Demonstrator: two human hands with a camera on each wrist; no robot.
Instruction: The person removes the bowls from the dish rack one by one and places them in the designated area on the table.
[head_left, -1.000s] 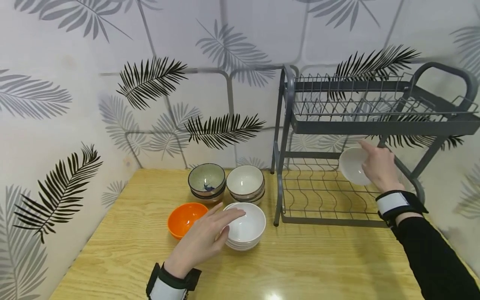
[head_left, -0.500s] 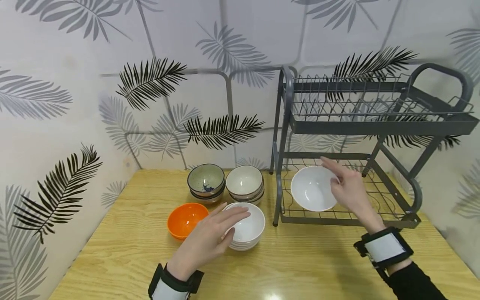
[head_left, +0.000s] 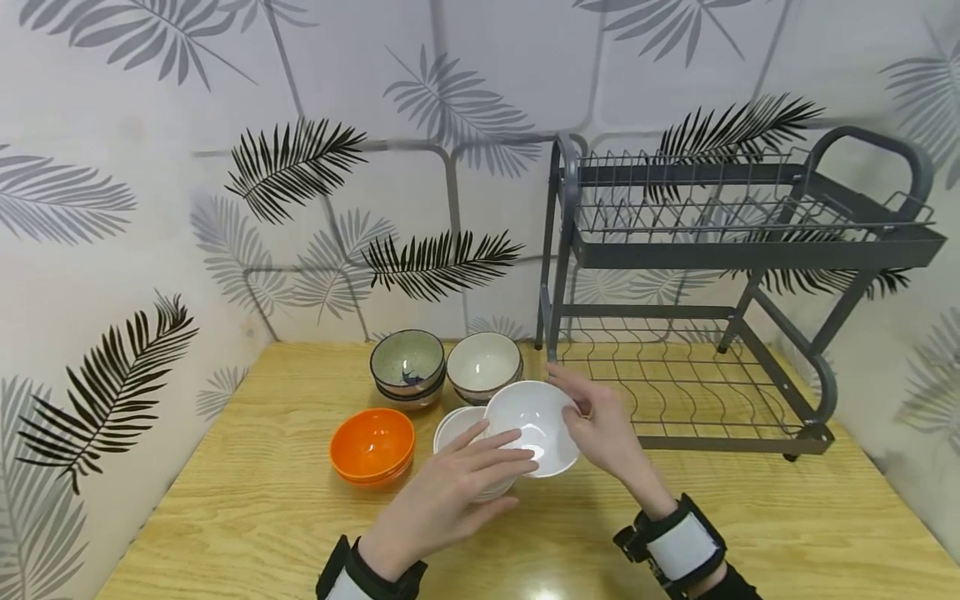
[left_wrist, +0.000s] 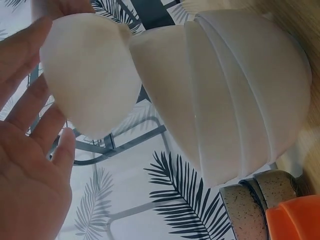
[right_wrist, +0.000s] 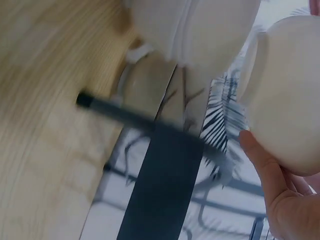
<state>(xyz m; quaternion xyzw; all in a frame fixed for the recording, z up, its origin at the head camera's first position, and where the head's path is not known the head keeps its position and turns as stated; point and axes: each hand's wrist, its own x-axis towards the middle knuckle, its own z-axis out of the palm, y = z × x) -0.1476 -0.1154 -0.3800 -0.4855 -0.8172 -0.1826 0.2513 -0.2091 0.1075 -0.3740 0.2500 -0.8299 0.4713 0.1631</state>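
A white bowl (head_left: 534,421), tipped toward me, is held at its right rim by my right hand (head_left: 606,439), thumb on one side and fingers on the other. Below and left of it a stack of white bowls (head_left: 452,427) stands on the table, partly covered by the held bowl and my left hand (head_left: 453,493). That left hand is spread with its fingers fairly straight, fingertips overlapping the held bowl's near left side. In the left wrist view the held bowl (left_wrist: 90,75) is beside the stack (left_wrist: 225,95). The right wrist view shows the right thumb against the bowl (right_wrist: 287,95).
Orange bowls (head_left: 372,447) are stacked left of the white ones. Behind stand stacks of greenish bowls (head_left: 408,363) and cream bowls (head_left: 485,367). A grey two-tier dish rack (head_left: 757,255) occupies the table's right side, against a leaf-patterned wall (head_left: 442,183).
My right hand has carried the white bowl left and toward me, from the rack's lower tier to beside the white stack. My left hand has shifted slightly right, to the held bowl.
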